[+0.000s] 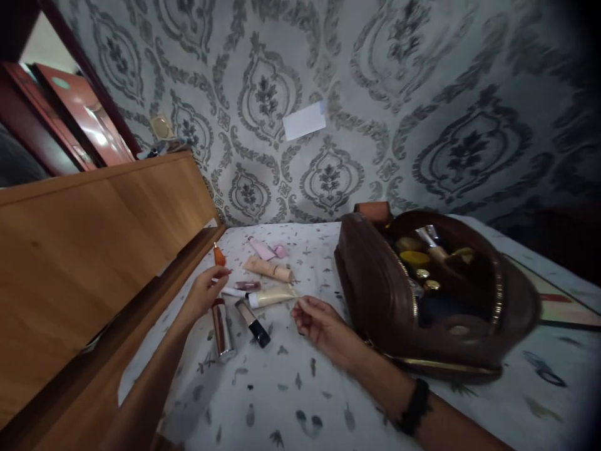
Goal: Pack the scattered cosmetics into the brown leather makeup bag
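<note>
A cream-coloured tube with a white cap lies on the patterned sheet. Its flat end meets the curled fingertips of my right hand, which look closed on it. My left hand hovers at the left with bent fingers slightly apart and nothing visible in them. By its fingertips are a small orange bottle and a slim white stick. Around them lie a peach tube, a pink tube, a mauve lip gloss tube, a black-capped foundation bottle and a reddish-brown and silver cylinder.
To the right stands an unzipped brown bag with several cosmetics inside, including a clear-capped tube. A wooden board borders the sheet on the left. Behind is a patterned wall with a white card on it.
</note>
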Demonstrator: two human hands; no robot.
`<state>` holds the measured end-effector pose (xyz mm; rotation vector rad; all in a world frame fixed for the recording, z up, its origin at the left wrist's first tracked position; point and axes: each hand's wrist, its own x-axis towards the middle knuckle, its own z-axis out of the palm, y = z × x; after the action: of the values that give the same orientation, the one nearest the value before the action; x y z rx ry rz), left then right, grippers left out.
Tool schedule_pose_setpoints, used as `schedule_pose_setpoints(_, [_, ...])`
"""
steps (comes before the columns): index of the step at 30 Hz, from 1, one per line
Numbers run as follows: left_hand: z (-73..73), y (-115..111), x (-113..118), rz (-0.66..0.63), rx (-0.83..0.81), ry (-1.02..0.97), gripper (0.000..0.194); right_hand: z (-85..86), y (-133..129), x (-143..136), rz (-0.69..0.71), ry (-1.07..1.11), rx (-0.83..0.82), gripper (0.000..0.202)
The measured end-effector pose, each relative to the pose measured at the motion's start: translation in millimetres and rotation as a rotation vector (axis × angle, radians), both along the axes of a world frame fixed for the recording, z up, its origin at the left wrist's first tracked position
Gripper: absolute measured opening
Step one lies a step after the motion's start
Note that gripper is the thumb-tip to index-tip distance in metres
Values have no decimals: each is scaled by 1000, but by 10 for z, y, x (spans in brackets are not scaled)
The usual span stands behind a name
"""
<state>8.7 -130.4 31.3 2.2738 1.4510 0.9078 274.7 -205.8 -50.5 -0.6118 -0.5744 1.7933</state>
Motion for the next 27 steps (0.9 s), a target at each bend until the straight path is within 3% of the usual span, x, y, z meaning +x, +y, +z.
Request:
schedule_pose_setpoints(4, [-259, -156, -244, 111, -28, 77, 27, 36, -18, 1, -3, -32, 2, 32])
schedule_pose_setpoints(8, [-439, -289, -250, 243, 8, 149, 29, 50, -33, 0, -13, -70, 10, 32])
schedule_pose_setpoints(12, [-546, -336, -211, 292, 19, 175, 34, 73, -78, -19, -17, -130, 55, 34])
schedule_pose_setpoints(16, [-539, -287, -134, 277, 30, 283, 34, 90, -125, -60, 14, -293, 190, 37])
schedule_pose_setpoints(22, [-395, 11, 100, 98, 1, 434, 31, 69, -133, -78, 13, -432, 298, 39])
schedule_pose_setpoints(27, [-460, 237, 184, 75, -109, 435, 30, 60, -136, -63, 21, -443, 307, 38])
